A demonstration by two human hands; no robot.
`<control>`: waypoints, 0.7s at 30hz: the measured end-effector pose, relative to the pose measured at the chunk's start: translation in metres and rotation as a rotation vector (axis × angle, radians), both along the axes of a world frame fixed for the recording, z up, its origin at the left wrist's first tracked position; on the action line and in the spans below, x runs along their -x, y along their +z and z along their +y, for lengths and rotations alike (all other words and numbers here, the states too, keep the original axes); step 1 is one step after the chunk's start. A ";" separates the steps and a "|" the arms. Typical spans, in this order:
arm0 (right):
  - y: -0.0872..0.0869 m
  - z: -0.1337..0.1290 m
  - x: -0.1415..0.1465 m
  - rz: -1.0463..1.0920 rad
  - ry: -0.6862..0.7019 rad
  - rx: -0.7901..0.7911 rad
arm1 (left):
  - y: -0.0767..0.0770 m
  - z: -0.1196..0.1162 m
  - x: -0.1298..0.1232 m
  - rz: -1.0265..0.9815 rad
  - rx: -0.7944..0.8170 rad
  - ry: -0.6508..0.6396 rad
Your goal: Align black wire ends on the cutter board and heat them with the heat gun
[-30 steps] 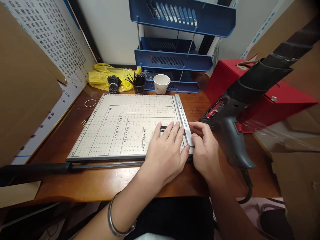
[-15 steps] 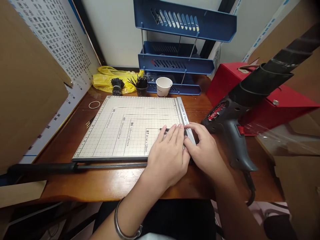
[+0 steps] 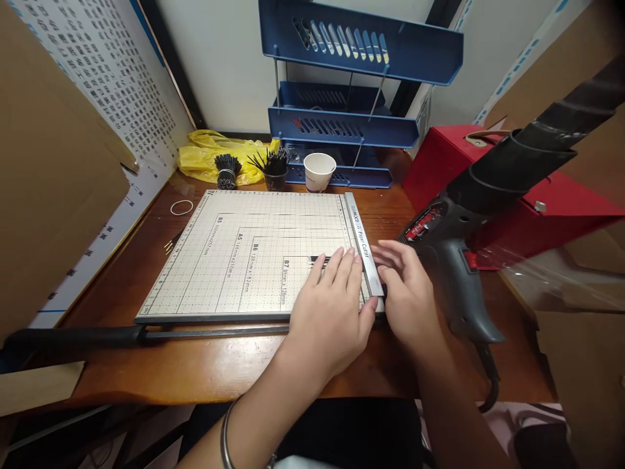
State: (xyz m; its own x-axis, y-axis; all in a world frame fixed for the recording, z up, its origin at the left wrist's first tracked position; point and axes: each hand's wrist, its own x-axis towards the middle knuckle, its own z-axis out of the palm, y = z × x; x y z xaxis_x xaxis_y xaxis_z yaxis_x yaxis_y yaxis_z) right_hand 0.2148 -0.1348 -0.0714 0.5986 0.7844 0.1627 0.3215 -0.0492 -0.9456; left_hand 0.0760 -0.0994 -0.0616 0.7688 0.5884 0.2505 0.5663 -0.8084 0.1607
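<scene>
My left hand (image 3: pixel 332 299) lies flat near the right end of the paper cutter's gridded board (image 3: pixel 195 260), fingers stretched out. Under its fingers are several thin black strands (image 3: pixel 317 260), mostly covered by the hand. My right hand (image 3: pixel 407 286) rests just beyond the cutter's metal strip (image 3: pixel 362 241), fingers loosely bent and thumb apart, and I see nothing in its grasp. Along the board's front edge runs the cutter's blade arm (image 3: pixel 219 332), its black handle (image 3: pixel 78 337) at the left.
A heat gun (image 3: pixel 459 254) stands at the right before a red box (image 3: pixel 547 228). Behind the board are a paper cup (image 3: pixel 319 172), a cup of black strands (image 3: pixel 276 172), a tied black bundle (image 3: pixel 227 172), a yellow bag (image 3: pixel 195 156) and a blue rack (image 3: pixel 342 124).
My right hand has moved right, off the board to the outer side of the metal strip, uncovering it. My left hand stays over the black strands, its thumb now stretched toward the strip.
</scene>
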 end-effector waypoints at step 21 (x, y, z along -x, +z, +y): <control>0.014 -0.005 -0.008 -0.120 0.071 0.260 | 0.008 -0.004 -0.003 -0.147 0.158 0.019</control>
